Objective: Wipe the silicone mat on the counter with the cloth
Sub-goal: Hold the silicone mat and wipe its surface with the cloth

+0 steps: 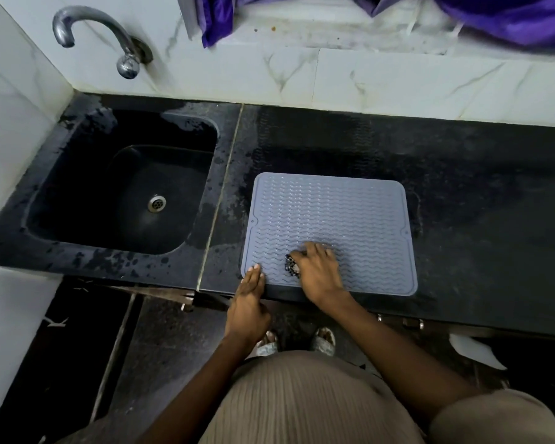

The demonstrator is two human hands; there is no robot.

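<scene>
Right hand [318, 267] lies palm-down on the near half of the grey silicone mat [350, 213], fingers curled over a small dark bundle that I take to be the cloth [291, 265]. Only a bunched, dark, patterned edge of it shows at the thumb side of my hand; the rest is hidden beneath my palm. My left hand [249, 298] is flat with straight fingers, the fingertips [257, 270] pressing on the mat's near-left corner and the heel of the hand over the counter's front edge.

Mat position: flat on the black stone counter [478, 193], its near edge close to the counter's front edge, ridged wave pattern facing up. It sits to the right of the black sink [87, 155], with the counter seam between them. Wet patches and droplets are visible on the counter around the sink and left of the mat.

A chrome tap [103, 36] projects from the white marble-patterned wall above the sink. Purple fabric [510, 17] lies on the ledge above the wall tiles.
</scene>
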